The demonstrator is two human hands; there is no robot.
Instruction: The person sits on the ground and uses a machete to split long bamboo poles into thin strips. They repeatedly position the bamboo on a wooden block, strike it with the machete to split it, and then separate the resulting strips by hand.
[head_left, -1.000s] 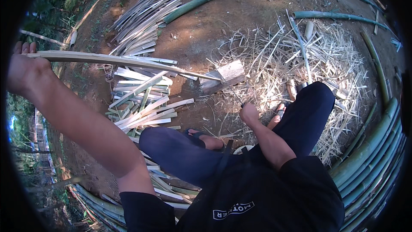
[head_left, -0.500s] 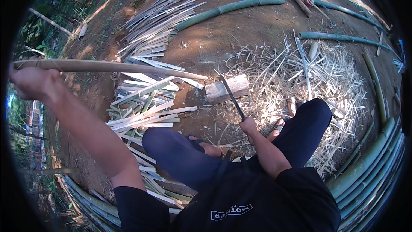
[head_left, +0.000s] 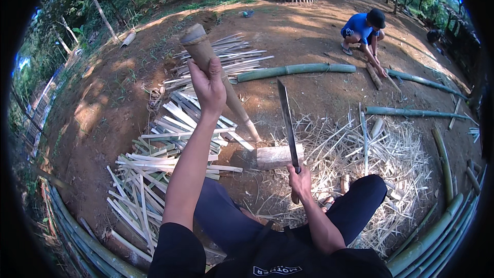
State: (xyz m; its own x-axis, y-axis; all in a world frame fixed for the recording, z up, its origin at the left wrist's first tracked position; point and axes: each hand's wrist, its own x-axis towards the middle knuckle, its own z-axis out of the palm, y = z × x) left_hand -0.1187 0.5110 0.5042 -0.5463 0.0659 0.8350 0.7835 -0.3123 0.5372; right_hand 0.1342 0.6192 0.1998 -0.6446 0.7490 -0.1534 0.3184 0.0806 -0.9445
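My left hand [head_left: 210, 91] is closed around a brown, dry bamboo pole [head_left: 235, 104], near its thick upper end. The pole leans down and to the right, and its thin end comes down beside the left end of a pale wooden block [head_left: 272, 158]. In my right hand [head_left: 300, 179] is the handle of a machete [head_left: 286, 118]. Its dark blade points up and away from me, passing in front of the block's right end as seen here. Split bamboo strips [head_left: 154, 159] lie in heaps beneath and left of my left forearm.
Bamboo shavings [head_left: 339, 144] cover the ground right of the block. Green bamboo poles [head_left: 298, 72] lie ahead, with more stacked poles [head_left: 432, 239] at lower right and lower left. A person in a blue shirt [head_left: 357, 28] crouches at far right, hands on a piece of wood.
My left hand has swung from the far left inward and forward, tilting the pole from nearly level to steep. The machete has risen off the block and points more upright. The view has tipped up.
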